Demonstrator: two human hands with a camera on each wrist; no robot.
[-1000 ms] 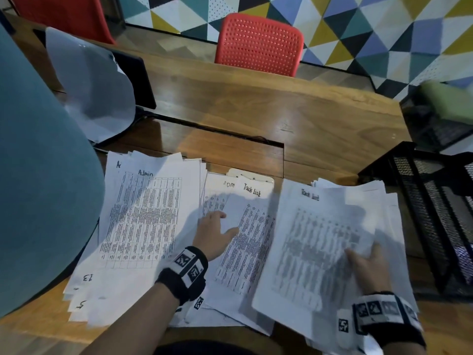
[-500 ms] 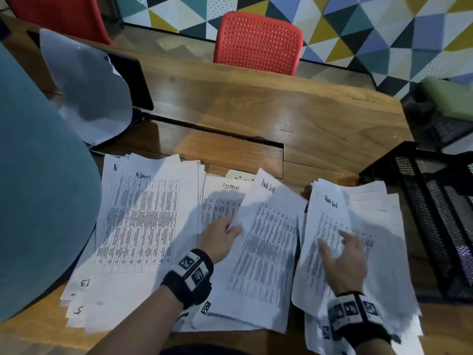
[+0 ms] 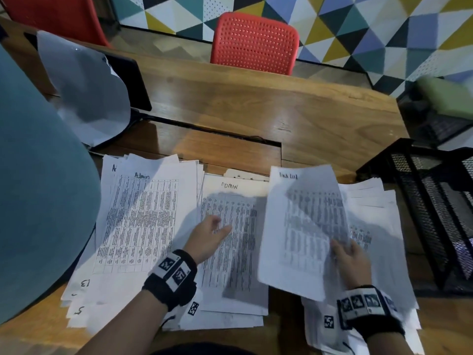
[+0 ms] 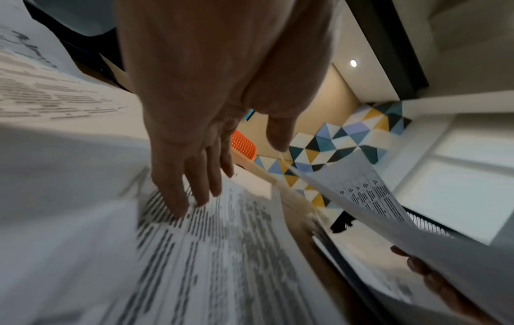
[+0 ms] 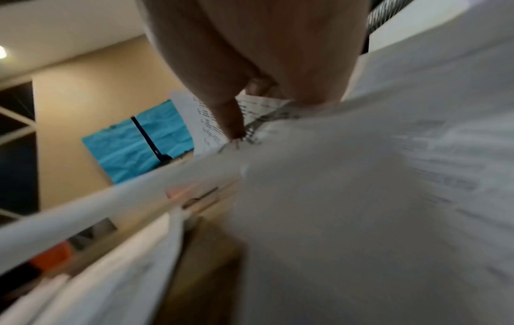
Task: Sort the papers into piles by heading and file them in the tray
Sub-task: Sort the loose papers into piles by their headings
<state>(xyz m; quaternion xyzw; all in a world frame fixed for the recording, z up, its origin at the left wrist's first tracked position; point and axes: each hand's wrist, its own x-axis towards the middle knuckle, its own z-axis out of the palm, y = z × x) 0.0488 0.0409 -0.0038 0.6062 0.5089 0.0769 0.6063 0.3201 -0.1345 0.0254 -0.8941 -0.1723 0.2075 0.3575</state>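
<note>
Three spreads of printed papers lie on the wooden desk: a left pile headed "Admin", a middle pile topped by an "ADMIN" sheet, and a right pile. My left hand rests on the ADMIN sheet with straight fingers. My right hand pinches a "Task List" sheet by its lower right edge and holds it lifted, tilted, between the middle and right piles. In the blurred right wrist view, the thumb presses on that sheet. The black mesh tray stands at the right.
A grey cover lies over a dark device at the back left. A teal rounded shape fills the left edge. A red chair stands behind the desk. A cable slot crosses the desk behind the papers.
The Task List sheet has passed from my left hand to my right and moved right, uncovering the ADMIN sheet. My left hand now lies flat on that sheet.
</note>
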